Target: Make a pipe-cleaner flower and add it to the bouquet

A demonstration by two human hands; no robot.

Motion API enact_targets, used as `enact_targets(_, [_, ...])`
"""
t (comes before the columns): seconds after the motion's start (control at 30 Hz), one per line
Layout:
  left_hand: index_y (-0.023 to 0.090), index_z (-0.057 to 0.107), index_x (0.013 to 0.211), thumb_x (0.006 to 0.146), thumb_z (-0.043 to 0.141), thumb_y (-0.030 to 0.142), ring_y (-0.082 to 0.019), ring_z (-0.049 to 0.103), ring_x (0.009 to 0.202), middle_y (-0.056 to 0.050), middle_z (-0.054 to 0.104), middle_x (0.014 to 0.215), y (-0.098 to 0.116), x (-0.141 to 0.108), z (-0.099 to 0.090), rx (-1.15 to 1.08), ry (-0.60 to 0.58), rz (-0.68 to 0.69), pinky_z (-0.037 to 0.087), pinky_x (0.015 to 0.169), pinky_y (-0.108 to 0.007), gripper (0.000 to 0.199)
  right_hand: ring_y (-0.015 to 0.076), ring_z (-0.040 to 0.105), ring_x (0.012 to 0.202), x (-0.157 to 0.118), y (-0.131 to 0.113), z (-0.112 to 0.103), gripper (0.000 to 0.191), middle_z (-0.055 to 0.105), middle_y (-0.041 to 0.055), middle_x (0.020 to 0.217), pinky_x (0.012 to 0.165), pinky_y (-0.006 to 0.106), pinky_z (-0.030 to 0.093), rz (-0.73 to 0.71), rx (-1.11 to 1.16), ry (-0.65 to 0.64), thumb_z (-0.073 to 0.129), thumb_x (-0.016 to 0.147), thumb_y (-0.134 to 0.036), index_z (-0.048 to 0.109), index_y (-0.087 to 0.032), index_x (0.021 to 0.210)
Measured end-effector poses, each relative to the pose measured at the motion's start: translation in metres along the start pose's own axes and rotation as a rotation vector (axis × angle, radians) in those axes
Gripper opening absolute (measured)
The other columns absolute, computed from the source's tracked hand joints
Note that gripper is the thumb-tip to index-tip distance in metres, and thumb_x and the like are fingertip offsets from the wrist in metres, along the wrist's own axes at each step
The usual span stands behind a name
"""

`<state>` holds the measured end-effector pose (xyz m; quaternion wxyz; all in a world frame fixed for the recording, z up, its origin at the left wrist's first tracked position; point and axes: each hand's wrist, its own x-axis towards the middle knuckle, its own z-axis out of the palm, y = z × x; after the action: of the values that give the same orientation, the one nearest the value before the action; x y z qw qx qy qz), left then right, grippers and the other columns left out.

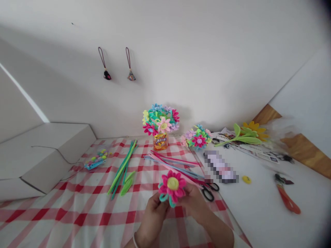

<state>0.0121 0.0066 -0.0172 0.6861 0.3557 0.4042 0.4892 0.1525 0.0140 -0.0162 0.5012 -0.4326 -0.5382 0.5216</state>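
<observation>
A pink pipe-cleaner flower (172,184) with a yellow centre and teal loops below it faces up near the front of the table. My left hand (156,210) is closed beneath its left side, fingers pinched by the teal loops. From the right, my right hand (192,201) closes on the flower's underside, its fingertips partly hidden by the petals. Just beyond the flower lie loose pink and blue pipe cleaners (178,165). Black-handled scissors (208,193) rest right of my right hand.
Green pipe cleaners (122,168) and a bead packet (95,161) lie left on the checked cloth (85,203). A flower bouquet (164,124) stands in an orange container (160,142) at the back. Rightward are another bouquet (198,137), a blurred phone (221,167) and orange-handled pliers (287,198).
</observation>
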Motion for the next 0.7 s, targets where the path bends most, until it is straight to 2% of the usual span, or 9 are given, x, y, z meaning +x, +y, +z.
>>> enact_targets(0.1, [0.016, 0.047, 0.059, 0.064, 0.071, 0.043, -0.003, 0.014, 0.040, 0.011, 0.024, 0.043, 0.005, 0.005, -0.009, -0.128, 0.031, 0.022, 0.011, 0.039, -0.018, 0.036, 0.0219, 0.062, 0.080, 0.013, 0.000, -0.018, 0.019, 0.069, 0.0059, 0.087, 0.070, 0.034, 0.049, 0.009, -0.280, 0.088, 0.065, 0.072, -0.030, 0.068, -0.018, 0.088])
enact_targets(0.17, [0.016, 0.049, 0.063, 0.065, 0.071, 0.041, -0.002, 0.015, 0.040, 0.011, 0.023, 0.045, 0.013, 0.008, -0.014, -0.210, 0.040, 0.064, 0.012, 0.039, -0.017, 0.034, 0.0225, 0.062, 0.085, 0.024, 0.003, -0.032, 0.017, 0.069, 0.0068, 0.089, 0.077, 0.035, 0.046, -0.086, -0.614, 0.216, 0.057, 0.079, -0.028, 0.069, -0.019, 0.087])
enact_targets(0.23, [0.015, 0.052, 0.068, 0.065, 0.073, 0.040, -0.002, 0.016, 0.040, 0.011, 0.023, 0.047, 0.022, 0.009, -0.019, -0.263, 0.051, 0.104, 0.012, 0.039, -0.017, 0.033, 0.0225, 0.060, 0.089, 0.034, 0.009, -0.045, 0.019, 0.070, 0.0065, 0.091, 0.082, 0.035, 0.042, -0.140, -0.968, 0.269, 0.052, 0.081, -0.024, 0.069, -0.020, 0.088])
enact_targets(0.3, [0.014, 0.055, 0.073, 0.065, 0.072, 0.038, -0.002, 0.016, 0.040, 0.011, 0.023, 0.048, 0.029, 0.011, -0.021, -0.275, 0.065, 0.158, 0.012, 0.039, -0.016, 0.031, 0.0238, 0.059, 0.090, 0.042, 0.016, -0.053, 0.020, 0.070, 0.0078, 0.093, 0.083, 0.037, 0.039, -0.124, -1.108, 0.301, 0.053, 0.080, -0.023, 0.070, -0.020, 0.091])
enact_targets(0.43, [0.013, 0.059, 0.080, 0.070, 0.069, 0.036, -0.002, 0.018, 0.040, 0.011, 0.024, 0.046, 0.035, 0.013, -0.025, -0.253, 0.102, 0.288, 0.014, 0.039, -0.016, 0.027, 0.0246, 0.058, 0.087, 0.047, 0.028, -0.057, 0.016, 0.070, 0.0090, 0.086, 0.082, 0.038, 0.035, -0.089, -1.174, 0.344, 0.059, 0.075, -0.020, 0.071, -0.021, 0.085])
enact_targets(0.57, [0.015, 0.058, 0.085, 0.074, 0.066, 0.034, -0.003, 0.018, 0.040, 0.011, 0.024, 0.047, 0.033, 0.015, -0.027, -0.253, 0.105, 0.350, 0.014, 0.038, -0.017, 0.024, 0.0243, 0.057, 0.092, 0.047, 0.027, -0.060, 0.017, 0.070, 0.0084, 0.086, 0.087, 0.038, 0.032, -0.129, -1.141, 0.403, 0.055, 0.079, -0.022, 0.071, -0.021, 0.081])
enact_targets(0.7, [0.017, 0.053, 0.075, 0.075, 0.065, 0.036, -0.004, 0.016, 0.040, 0.011, 0.023, 0.045, 0.028, 0.018, -0.029, -0.218, 0.090, 0.339, 0.014, 0.039, -0.018, 0.023, 0.0211, 0.060, 0.087, 0.045, 0.021, -0.066, 0.026, 0.069, 0.0086, 0.089, 0.082, 0.033, 0.041, -0.202, -1.008, 0.438, 0.046, 0.085, -0.029, 0.068, -0.017, 0.089])
